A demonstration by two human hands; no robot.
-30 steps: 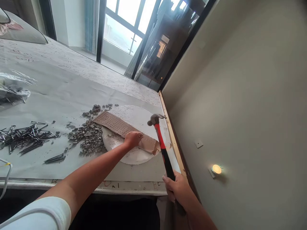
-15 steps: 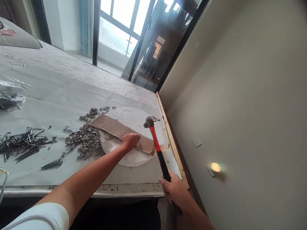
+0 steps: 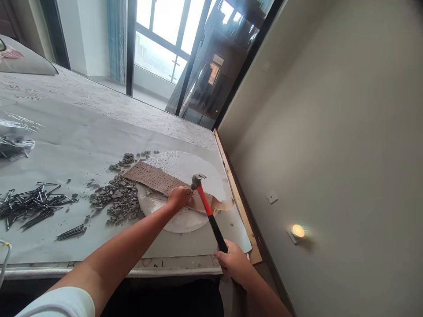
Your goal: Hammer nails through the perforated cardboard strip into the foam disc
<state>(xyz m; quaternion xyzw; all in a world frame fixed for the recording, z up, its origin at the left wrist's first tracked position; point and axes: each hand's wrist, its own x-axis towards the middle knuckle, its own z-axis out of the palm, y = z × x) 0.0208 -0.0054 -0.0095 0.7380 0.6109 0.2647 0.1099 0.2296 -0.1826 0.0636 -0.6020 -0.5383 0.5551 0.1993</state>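
My right hand [image 3: 236, 264] is closed round the black grip of a claw hammer [image 3: 205, 200] with a red neck. The hammer's metal head is right by the fingers of my left hand [image 3: 180, 197]. Those fingers are pinched on a small dark nail, mostly hidden, over a brown strip [image 3: 155, 176] dotted with rows of holes. Under the strip lies a round white slab [image 3: 185, 224], its surface rough and wet-looking at the far side. The strip's right end curls up at the slab's edge.
Grey rubble [image 3: 120, 200] is heaped left of the slab. Loose nails [image 3: 33, 202] form a pile further left, with a small bundle of nails [image 3: 71, 232] nearer me. A clear plastic bag [image 3: 15, 143] sits behind. A wooden edge [image 3: 236, 193] runs along the wall.
The hammer has swung down and left, bringing its head close to my left fingers. My left hand stays at the same place on the strip. The view has shifted slightly.
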